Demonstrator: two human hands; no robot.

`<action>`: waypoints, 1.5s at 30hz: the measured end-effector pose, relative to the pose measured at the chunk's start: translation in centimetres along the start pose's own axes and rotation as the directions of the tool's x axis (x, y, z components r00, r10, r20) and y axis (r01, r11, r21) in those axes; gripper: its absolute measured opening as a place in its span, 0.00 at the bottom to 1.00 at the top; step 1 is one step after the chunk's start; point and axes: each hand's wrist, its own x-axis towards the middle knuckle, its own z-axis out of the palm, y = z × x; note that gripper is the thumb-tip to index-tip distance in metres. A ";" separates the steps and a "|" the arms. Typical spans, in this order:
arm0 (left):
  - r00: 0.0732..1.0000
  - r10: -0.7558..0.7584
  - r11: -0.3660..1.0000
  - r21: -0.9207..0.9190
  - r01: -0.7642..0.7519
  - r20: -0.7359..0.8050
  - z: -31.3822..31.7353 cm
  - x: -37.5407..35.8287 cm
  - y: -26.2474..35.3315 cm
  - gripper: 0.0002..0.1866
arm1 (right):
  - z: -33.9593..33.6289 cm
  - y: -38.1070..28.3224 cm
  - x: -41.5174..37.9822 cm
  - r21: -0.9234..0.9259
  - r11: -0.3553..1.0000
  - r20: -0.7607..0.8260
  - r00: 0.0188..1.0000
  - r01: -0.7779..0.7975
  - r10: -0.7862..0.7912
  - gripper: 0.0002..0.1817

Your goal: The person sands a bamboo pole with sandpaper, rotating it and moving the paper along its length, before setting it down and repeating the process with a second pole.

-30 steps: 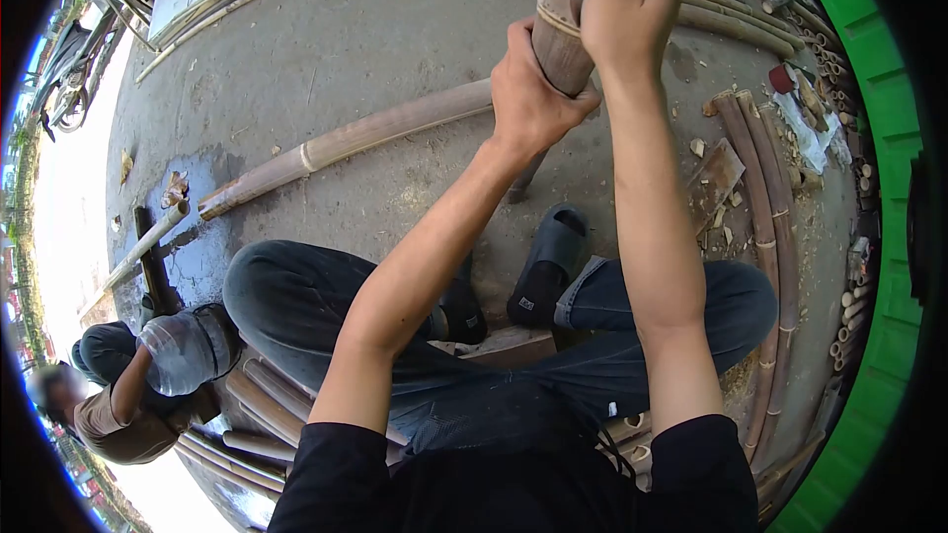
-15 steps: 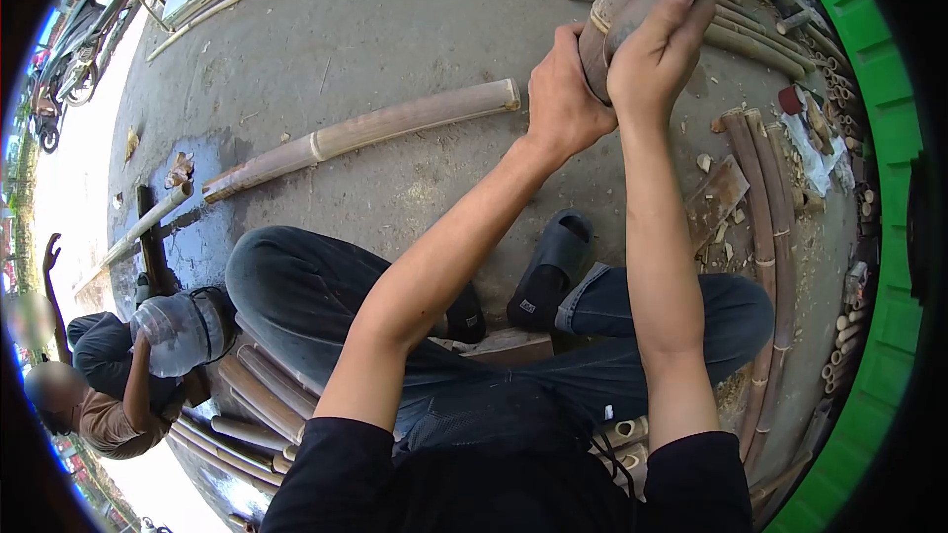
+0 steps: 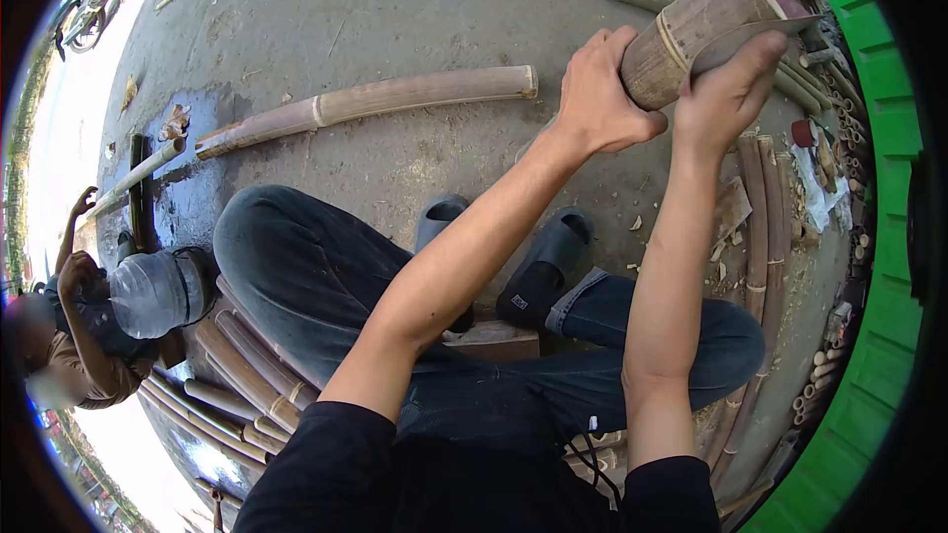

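Up at the top right, a short thick bamboo section point(image 3: 706, 15) is held tilted above the floor, its node ring and pale cut rim showing. My left hand point(image 3: 595, 94) is wrapped round its near end from the left side. My right hand point(image 3: 733, 89) presses a thin, bendy grey sheet that looks like sandpaper point(image 3: 736, 43) against the right side of the bamboo. The sheet curves along the wall, and its reddish face shows near the rim. My right fingers are partly hidden behind the sheet.
A long bamboo pole point(image 3: 425, 91) lies across the concrete floor. More bamboo poles point(image 3: 758, 237) lie at right beside a green wall point(image 3: 899, 237). At left a person point(image 3: 94, 355) sits near a clear plastic jug point(image 3: 153, 291) and a wet patch point(image 3: 188, 207).
Both my hands and the bamboo section have shifted right and slightly down, and the bamboo is turned more to the right. The view has moved a little. The person's arm at left has lowered.
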 end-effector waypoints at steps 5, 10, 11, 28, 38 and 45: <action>0.967 0.014 0.993 -0.106 -0.042 -0.253 -0.2 -0.1 0.5 0.32 | 1.8 0.5 -0.1 -0.072 0.991 -0.036 0.993 0.110 -0.112 0.33; 0.989 0.016 0.982 -0.182 -0.043 -0.148 -2.3 0.0 -1.3 0.33 | 1.7 0.2 0.8 0.214 0.971 0.138 0.987 -0.109 0.080 0.39; 1.000 -0.011 0.987 -0.161 0.010 -0.008 -2.9 -0.2 -0.9 0.34 | 1.9 -2.0 2.4 0.286 0.945 0.153 0.981 -0.161 0.120 0.39; 0.995 -0.001 0.983 -0.181 -0.018 -0.103 -4.9 -0.3 -3.4 0.40 | 3.3 0.5 -2.8 0.066 0.991 0.094 0.988 0.117 -0.123 0.38; 0.991 -0.042 0.972 -0.235 0.011 -0.127 -4.2 -1.2 -3.2 0.36 | 3.5 -1.4 -1.5 -0.002 0.980 0.051 0.978 0.201 -0.201 0.38; 0.984 0.056 0.932 -0.345 -0.113 -0.171 -3.0 -1.8 -3.8 0.31 | 5.1 0.4 -4.7 -0.158 0.913 -0.122 0.910 0.377 -0.397 0.21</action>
